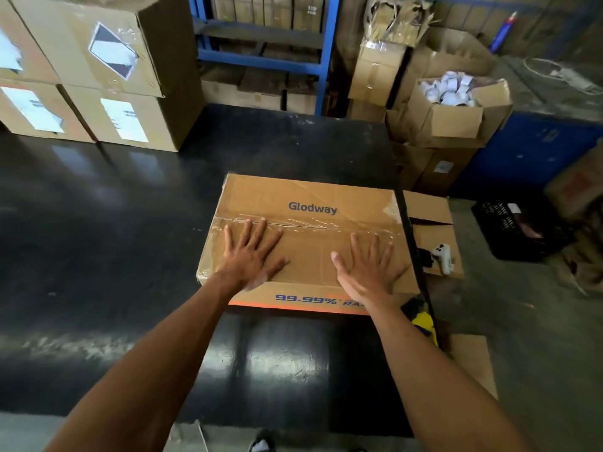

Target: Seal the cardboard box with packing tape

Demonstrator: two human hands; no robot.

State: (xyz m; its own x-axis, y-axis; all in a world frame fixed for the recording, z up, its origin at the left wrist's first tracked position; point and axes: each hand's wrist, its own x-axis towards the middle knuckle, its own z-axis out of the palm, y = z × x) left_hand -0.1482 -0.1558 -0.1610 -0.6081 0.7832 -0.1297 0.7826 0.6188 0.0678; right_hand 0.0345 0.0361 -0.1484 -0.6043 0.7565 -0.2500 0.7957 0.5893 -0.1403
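Note:
A brown cardboard box printed "Glodway" lies flat near the right end of a black table. Clear packing tape runs along its centre seam from left edge to right edge. My left hand rests flat on the near flap, fingers spread, fingertips touching the tape line. My right hand lies flat on the same flap further right, fingers apart. Neither hand holds anything. No tape roll shows on the table.
Stacked labelled cartons stand at the table's back left. A blue rack is behind. Right of the table are an open carton of white items, a low box bearing a white handheld device, and a black crate.

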